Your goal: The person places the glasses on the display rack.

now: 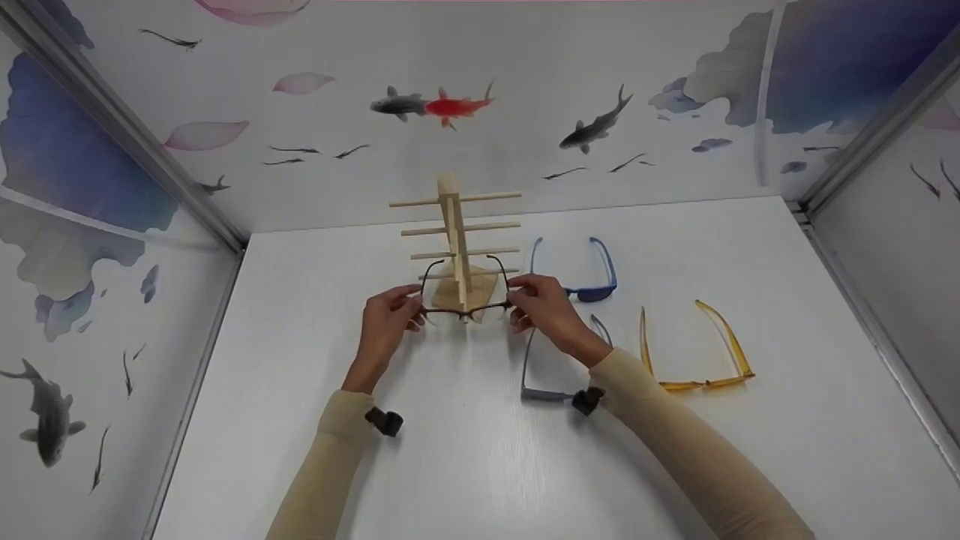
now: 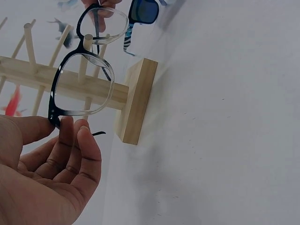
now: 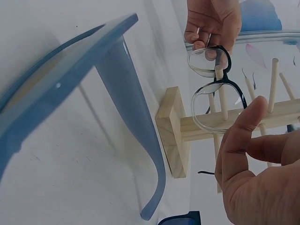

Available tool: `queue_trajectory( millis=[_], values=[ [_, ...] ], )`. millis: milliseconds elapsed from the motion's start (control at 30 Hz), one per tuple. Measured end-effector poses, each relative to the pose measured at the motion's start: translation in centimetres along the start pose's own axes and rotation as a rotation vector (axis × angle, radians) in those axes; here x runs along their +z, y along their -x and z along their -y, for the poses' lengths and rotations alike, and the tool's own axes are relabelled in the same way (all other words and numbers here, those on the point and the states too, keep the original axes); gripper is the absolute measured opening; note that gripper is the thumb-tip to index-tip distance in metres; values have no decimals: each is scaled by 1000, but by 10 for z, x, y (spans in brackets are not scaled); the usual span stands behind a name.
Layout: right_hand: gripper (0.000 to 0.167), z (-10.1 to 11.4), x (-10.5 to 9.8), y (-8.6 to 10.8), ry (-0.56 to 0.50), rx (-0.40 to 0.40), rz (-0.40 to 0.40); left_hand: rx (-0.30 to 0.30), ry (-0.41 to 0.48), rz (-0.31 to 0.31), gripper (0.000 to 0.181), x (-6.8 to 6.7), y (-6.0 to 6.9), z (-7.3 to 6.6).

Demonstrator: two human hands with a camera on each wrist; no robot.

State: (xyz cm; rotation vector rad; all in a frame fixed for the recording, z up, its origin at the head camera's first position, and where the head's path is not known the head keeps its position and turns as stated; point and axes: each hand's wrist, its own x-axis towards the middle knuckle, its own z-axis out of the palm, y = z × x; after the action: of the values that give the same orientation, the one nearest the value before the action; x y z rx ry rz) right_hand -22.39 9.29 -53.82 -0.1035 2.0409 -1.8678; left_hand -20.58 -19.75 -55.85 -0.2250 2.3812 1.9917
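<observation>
Black-framed clear glasses (image 1: 450, 311) are held between both hands at the lowest pegs of a wooden rack (image 1: 454, 225). My left hand (image 1: 388, 319) pinches the hinge corner on the left; my right hand (image 1: 546, 306) pinches the other corner. In the left wrist view, the glasses (image 2: 52, 93) have their bridge at a peg's end, and my left hand (image 2: 56, 168) grips the frame by thumb and fingers. The right wrist view shows the glasses (image 3: 234, 84) around the same peg end, with my right hand (image 3: 258, 173) at the near corner. The temples extend back past the rack's post.
Blue sunglasses (image 1: 598, 293) lie right of the rack. Grey-blue glasses (image 1: 541, 394) lie under my right forearm, large in the right wrist view (image 3: 124, 89). Yellow glasses (image 1: 705, 385) lie farther right on the white table (image 1: 465, 465). Patterned walls enclose the back and sides.
</observation>
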Motion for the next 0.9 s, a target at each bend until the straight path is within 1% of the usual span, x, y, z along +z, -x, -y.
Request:
queue_trajectory(
  millis=[100,200,333,533,700,900],
  values=[
    [45,-1,-3,2,10,-2,-3,-2,2,-1,33,-1,1,0],
    [45,-4,-9,5,21,0,-9,-12,-15,-1,34,-5,5,3],
    [45,-4,-17,12,45,-4,-10,-14,-63,-1,36,-12,14,8],
    [37,-1,-31,26,99,-27,-32,10,-111,3,31,-20,28,14],
    [37,-2,-41,37,145,-50,-29,33,-126,14,26,-23,40,16],
    [39,-5,-52,48,206,-53,-30,49,-128,2,22,-23,54,17]
  ],
)
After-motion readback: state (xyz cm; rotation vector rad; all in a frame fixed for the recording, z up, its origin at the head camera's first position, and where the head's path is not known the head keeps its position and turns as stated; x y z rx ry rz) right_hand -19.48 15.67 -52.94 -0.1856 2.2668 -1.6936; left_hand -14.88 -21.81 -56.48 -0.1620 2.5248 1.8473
